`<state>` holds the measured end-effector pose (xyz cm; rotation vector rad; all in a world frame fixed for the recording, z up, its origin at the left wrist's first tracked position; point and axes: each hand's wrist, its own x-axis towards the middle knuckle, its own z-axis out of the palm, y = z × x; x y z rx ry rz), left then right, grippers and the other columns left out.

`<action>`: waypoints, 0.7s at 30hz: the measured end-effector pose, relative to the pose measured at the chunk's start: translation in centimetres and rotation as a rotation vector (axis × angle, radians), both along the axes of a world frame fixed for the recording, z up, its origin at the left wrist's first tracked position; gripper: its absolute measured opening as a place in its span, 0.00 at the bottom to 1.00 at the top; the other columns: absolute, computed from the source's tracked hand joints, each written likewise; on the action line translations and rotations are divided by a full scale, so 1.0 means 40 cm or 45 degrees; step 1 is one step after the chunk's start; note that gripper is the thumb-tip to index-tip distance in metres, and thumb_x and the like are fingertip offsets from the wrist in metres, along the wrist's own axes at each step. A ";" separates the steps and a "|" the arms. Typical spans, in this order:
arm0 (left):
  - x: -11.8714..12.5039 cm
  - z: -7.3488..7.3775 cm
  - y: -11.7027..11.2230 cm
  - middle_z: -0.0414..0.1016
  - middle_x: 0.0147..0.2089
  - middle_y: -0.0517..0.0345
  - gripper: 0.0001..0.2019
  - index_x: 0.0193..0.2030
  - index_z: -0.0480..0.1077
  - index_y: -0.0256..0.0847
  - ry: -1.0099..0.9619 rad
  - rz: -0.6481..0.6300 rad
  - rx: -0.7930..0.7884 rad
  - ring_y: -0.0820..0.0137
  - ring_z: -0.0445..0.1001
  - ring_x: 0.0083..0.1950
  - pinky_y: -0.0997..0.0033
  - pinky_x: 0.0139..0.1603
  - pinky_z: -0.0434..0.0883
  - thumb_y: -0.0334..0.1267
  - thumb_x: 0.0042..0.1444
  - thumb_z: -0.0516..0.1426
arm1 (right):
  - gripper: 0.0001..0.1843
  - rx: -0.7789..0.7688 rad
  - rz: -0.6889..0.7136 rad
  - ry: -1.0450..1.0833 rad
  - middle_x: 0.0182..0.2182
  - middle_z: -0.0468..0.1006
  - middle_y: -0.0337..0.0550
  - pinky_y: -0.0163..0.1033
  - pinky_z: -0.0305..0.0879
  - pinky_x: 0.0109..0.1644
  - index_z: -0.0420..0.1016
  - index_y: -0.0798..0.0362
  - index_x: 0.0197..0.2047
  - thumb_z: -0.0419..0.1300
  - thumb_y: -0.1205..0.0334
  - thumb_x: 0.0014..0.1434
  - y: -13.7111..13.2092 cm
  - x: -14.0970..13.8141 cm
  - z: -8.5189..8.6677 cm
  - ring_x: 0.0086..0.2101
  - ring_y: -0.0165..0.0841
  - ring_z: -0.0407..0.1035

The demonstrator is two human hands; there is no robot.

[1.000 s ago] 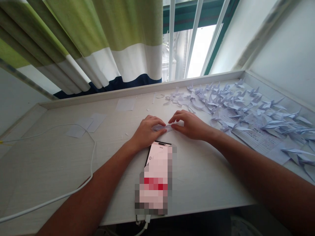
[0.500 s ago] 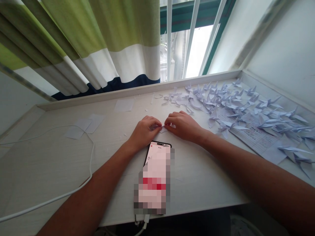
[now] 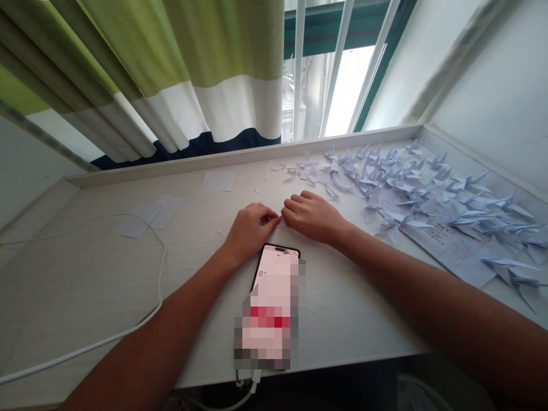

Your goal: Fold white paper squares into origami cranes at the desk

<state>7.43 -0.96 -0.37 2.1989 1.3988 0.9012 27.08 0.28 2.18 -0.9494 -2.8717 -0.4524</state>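
Note:
My left hand [image 3: 250, 230] is closed in a pinch just beyond the top of the phone, its thumb and forefinger on a small piece of folded white paper [image 3: 281, 225]. From the other side my right hand [image 3: 314, 217] meets it, fingers curled over the same paper. Most of the paper is hidden by my fingers, so its folded shape cannot be made out. Below the hands lies the phone [image 3: 276, 285] with a lit pale screen, partly blurred by blocks.
Many folded paper cranes [image 3: 402, 177] crowd the right side of the white desk [image 3: 85, 274], some on a printed sheet [image 3: 445, 245]. Loose white sheets [image 3: 139, 220] lie at left, another square sheet [image 3: 218, 180] farther back. A white cable [image 3: 160, 274] crosses my left forearm.
My right hand has turned and curled more over the paper, shifting slightly left and hiding more of it. My left hand stays nearly in place. The view has shifted slightly.

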 end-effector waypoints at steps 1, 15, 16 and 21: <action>-0.001 0.000 0.000 0.81 0.36 0.55 0.05 0.34 0.80 0.42 0.009 -0.016 0.015 0.65 0.77 0.39 0.63 0.45 0.72 0.34 0.60 0.62 | 0.15 0.014 0.004 0.005 0.37 0.80 0.51 0.44 0.49 0.40 0.77 0.57 0.39 0.50 0.73 0.71 -0.001 0.000 -0.002 0.36 0.39 0.66; -0.025 -0.010 0.008 0.80 0.40 0.54 0.05 0.36 0.80 0.43 0.047 -0.161 0.040 0.63 0.76 0.45 0.62 0.49 0.73 0.36 0.62 0.62 | 0.13 -0.190 -0.039 0.260 0.41 0.82 0.53 0.46 0.59 0.48 0.81 0.57 0.45 0.54 0.66 0.70 -0.006 0.040 -0.013 0.41 0.42 0.73; -0.027 -0.010 0.009 0.80 0.40 0.54 0.05 0.37 0.80 0.43 0.057 -0.177 0.050 0.63 0.76 0.45 0.61 0.49 0.73 0.36 0.63 0.62 | 0.13 -0.222 -0.011 0.308 0.45 0.83 0.53 0.47 0.61 0.51 0.81 0.55 0.49 0.55 0.66 0.69 -0.007 0.048 -0.013 0.44 0.43 0.73; -0.035 -0.015 0.010 0.81 0.44 0.52 0.08 0.39 0.80 0.42 0.113 -0.254 0.109 0.62 0.75 0.48 0.59 0.53 0.72 0.37 0.66 0.59 | 0.17 -0.325 0.087 0.363 0.57 0.80 0.50 0.52 0.61 0.60 0.78 0.50 0.58 0.55 0.63 0.71 -0.009 0.072 -0.019 0.57 0.45 0.72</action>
